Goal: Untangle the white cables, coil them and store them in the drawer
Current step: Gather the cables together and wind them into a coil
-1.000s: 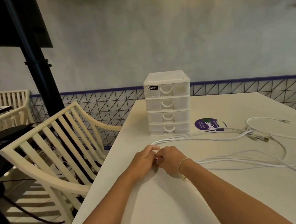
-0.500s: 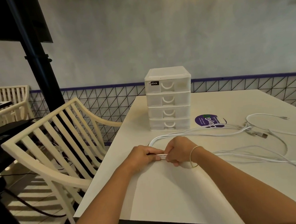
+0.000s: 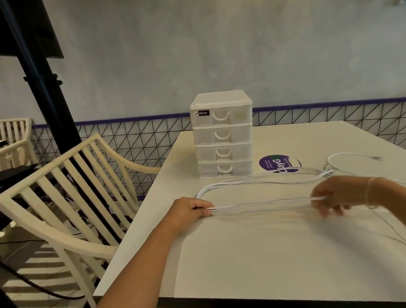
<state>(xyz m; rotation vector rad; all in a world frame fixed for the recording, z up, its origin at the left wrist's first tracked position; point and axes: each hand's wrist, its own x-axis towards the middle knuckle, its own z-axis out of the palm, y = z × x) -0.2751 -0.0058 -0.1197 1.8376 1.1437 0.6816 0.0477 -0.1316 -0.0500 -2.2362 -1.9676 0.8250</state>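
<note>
Head view: left hand [image 3: 188,214] and right hand [image 3: 341,195] fingers pinch white cables [image 3: 263,205] taut between them above the surface [image 3: 262,262]; drawer unit [image 3: 224,134] behind, shut.

**Table layout — items and positions**

White square table [image 3: 237,265]: white four-drawer plastic organiser [image 3: 224,135] at the far edge, left of centre. Round purple sticker [image 3: 274,163] just right of its base. White cables [image 3: 259,181] lie before the organiser, running right to loops at the far right. Left hand [image 3: 190,213] and right hand [image 3: 341,195] — well apart, nearer than those cables — with strands stretched between them. Cream slatted armchair [image 3: 73,196] stands left of the table.
</note>
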